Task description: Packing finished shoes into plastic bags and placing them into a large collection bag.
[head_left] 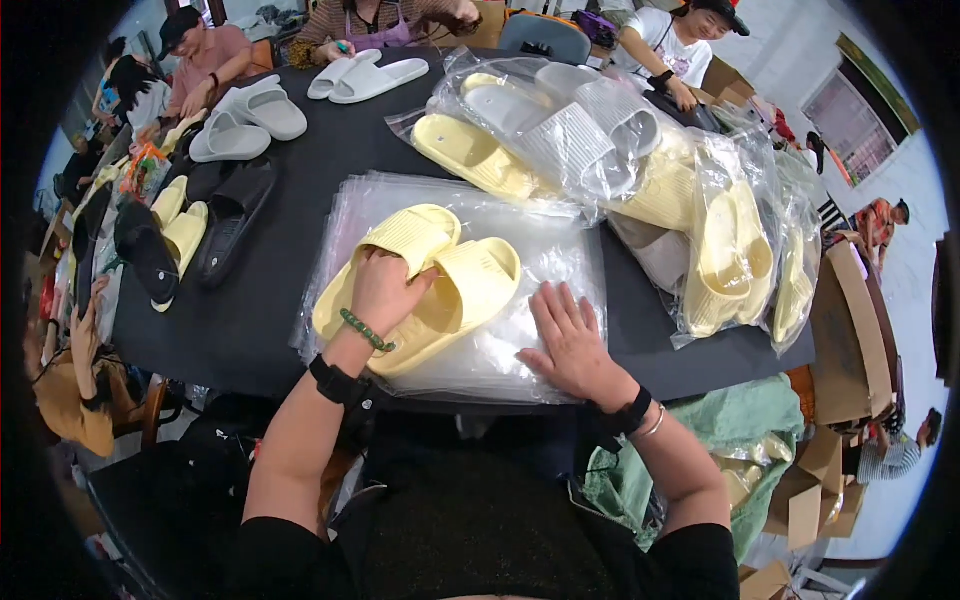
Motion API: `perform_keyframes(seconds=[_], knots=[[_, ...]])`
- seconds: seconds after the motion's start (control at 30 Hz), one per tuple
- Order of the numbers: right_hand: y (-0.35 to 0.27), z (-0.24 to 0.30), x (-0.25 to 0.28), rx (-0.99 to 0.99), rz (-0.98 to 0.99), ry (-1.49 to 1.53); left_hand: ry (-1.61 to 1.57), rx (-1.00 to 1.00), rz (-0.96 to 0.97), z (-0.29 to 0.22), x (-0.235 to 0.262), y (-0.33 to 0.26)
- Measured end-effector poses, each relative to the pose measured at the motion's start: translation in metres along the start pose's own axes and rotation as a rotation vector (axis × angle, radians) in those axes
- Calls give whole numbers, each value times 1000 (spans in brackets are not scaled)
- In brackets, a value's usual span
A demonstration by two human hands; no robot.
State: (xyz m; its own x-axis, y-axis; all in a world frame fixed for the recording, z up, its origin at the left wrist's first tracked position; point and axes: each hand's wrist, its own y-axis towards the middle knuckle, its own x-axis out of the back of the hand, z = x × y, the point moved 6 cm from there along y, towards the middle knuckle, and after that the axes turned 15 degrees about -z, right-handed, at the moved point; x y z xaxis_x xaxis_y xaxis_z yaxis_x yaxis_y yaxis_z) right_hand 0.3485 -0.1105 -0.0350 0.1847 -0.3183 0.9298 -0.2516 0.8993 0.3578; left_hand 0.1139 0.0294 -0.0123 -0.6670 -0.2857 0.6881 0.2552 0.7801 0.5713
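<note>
A pair of pale yellow slide slippers (478, 285) lies side by side on a stack of clear plastic bags (555, 250) in front of me. My left hand (385, 295) has its fingers tucked into the slippers' foot openings, gripping the pair; the fingertips are hidden under the straps. Flat on the bags to the right of the slippers rests my right hand (570, 340), fingers stretched and holding nothing. Bagged yellow slippers (725, 255) lie at the right of the black table (270, 330), and bagged grey slippers (575, 150) are piled behind the stack.
Grey slippers (250, 120), white slippers (370, 77) and black slippers (235, 220) sit toward the table's left and back. Several people work around the table. A green sack (735, 410) and open cardboard boxes (845, 340) stand at the right, below table level.
</note>
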Motion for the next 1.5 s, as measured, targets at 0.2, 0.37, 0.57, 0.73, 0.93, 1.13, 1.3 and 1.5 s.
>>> perform_keyframes(seconds=[0.2,0.37,0.57,0.73,0.93,1.13,1.3,1.5], knots=[[43,-2,24,1,348,48,-86,-3,-106,11,3,-4],[74,-34,24,-7,-153,217,52,-11,-47,12,-11,-7],[62,-49,-34,-90,40,33,84,31,-28,11,-8,-10],[64,-48,-35,-118,52,26,24,86,60,16,-2,-6],[62,-56,-41,-89,19,3,111,119,42,44,10,-3],[64,-56,-44,-62,-11,-6,118,140,9,62,34,-5],[58,-58,-44,-50,-12,-22,229,109,96,78,65,9],[60,-49,-42,-36,-6,-17,626,248,-236,177,235,105]])
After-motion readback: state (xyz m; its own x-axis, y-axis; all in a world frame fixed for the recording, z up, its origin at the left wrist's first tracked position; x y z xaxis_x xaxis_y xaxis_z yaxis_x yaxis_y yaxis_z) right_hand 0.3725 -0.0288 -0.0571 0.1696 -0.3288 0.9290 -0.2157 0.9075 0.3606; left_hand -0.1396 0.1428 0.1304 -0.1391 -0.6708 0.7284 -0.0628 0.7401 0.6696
